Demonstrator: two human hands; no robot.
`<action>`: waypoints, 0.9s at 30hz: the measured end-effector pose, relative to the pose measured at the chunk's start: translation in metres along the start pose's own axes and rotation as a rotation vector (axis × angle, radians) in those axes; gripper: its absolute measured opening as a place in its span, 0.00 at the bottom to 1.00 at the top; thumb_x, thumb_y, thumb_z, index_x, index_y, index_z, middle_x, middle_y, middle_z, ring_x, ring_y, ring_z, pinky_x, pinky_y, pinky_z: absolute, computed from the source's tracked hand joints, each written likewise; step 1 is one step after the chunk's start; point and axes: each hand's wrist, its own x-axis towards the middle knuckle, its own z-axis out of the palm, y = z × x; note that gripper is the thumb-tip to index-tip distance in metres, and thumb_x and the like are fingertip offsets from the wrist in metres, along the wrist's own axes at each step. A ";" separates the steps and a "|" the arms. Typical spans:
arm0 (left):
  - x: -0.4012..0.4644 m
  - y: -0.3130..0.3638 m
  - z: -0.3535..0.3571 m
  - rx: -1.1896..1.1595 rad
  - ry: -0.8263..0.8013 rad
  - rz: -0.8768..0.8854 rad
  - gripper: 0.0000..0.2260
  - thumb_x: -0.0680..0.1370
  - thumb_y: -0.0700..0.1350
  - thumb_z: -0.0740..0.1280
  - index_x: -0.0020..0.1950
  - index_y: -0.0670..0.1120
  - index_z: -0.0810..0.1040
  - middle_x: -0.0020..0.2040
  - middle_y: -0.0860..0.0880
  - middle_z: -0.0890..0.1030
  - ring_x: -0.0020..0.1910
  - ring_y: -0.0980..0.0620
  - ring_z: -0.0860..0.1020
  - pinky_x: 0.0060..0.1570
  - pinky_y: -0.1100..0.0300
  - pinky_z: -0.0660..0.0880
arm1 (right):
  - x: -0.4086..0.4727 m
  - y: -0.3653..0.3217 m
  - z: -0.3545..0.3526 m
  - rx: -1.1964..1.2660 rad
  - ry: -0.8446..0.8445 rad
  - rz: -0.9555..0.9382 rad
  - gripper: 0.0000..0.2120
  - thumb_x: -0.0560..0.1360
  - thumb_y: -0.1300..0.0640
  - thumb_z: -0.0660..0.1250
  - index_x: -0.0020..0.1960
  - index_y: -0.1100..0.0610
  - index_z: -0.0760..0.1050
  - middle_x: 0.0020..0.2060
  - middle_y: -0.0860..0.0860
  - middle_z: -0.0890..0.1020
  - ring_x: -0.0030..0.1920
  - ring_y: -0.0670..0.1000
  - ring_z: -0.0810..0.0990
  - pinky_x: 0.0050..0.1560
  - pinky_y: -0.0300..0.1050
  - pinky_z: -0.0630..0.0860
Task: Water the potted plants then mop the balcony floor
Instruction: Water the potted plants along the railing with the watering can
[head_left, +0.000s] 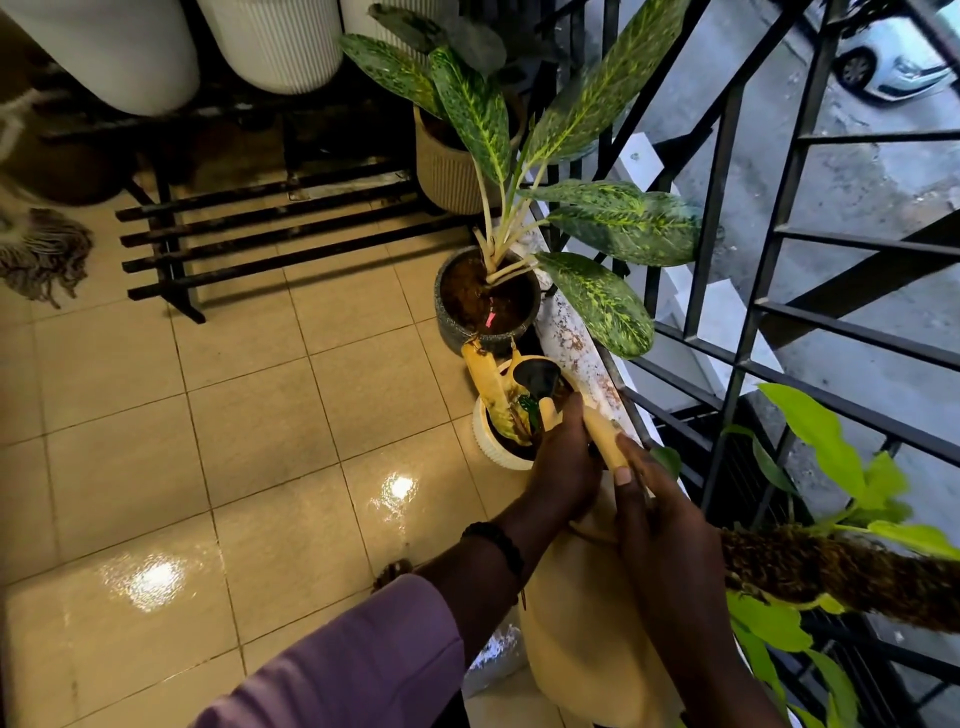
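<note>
Head view: both hands, left (563, 467) and right (660, 506), curl round the can (582, 613), spout (602, 434) running ahead of them toward the small pot (496, 447), left hand nearer.

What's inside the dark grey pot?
The grey pot holds dark brown soil, pale stems of the spotted green plant and a small pink tag. Roots and anything below the soil are hidden.

The one head camera is looking steeply down from standing height, with the hands (613, 483) near at bottom centre. It is facing the railing (769, 270) on the right and tiled floor (234, 415) on the left, pots (483, 301) farther off.
</note>
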 end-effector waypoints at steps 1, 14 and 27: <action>0.001 0.000 0.000 0.006 0.002 0.000 0.31 0.82 0.43 0.63 0.81 0.48 0.52 0.72 0.38 0.73 0.70 0.39 0.73 0.64 0.49 0.71 | 0.000 0.002 0.001 0.007 0.004 0.004 0.19 0.79 0.46 0.58 0.70 0.41 0.68 0.64 0.46 0.78 0.55 0.45 0.80 0.47 0.37 0.75; 0.004 0.025 -0.042 0.039 0.267 0.260 0.29 0.82 0.43 0.64 0.81 0.51 0.56 0.66 0.44 0.78 0.63 0.46 0.78 0.60 0.51 0.77 | 0.005 0.004 0.023 0.035 0.067 -0.033 0.18 0.77 0.35 0.52 0.66 0.25 0.58 0.62 0.52 0.78 0.54 0.55 0.80 0.42 0.39 0.72; 0.081 0.066 -0.116 -0.085 0.242 0.163 0.30 0.83 0.41 0.63 0.82 0.50 0.54 0.68 0.41 0.79 0.64 0.43 0.80 0.60 0.46 0.77 | 0.113 -0.062 0.044 0.010 0.028 -0.217 0.21 0.78 0.44 0.55 0.70 0.32 0.62 0.58 0.34 0.72 0.51 0.36 0.75 0.41 0.30 0.70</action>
